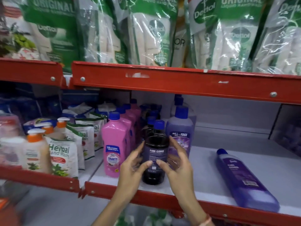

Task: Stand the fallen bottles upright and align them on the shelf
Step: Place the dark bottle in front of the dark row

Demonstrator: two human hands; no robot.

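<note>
A dark floor-cleaner bottle (154, 144) with a blue cap stands upright at the front of the white shelf (203, 168). My left hand (132, 167) and my right hand (179, 162) wrap its sides, thumbs on the label. A purple bottle (244, 180) lies fallen on its side at the right, cap pointing to the back. Just right of the dark bottle, an upright purple bottle (180, 128) stands. A row of pink bottles (114, 144) stands to the left. More dark bottles (150, 121) stand behind the held one.
Herbal hand-wash pouches (65, 157) and pump bottles (35, 149) fill the left bay. A red shelf beam (179, 82) hangs overhead, carrying green refill packs (154, 30). The shelf's red front lip (162, 199) runs below my hands. Bare shelf surface lies between the two purple bottles.
</note>
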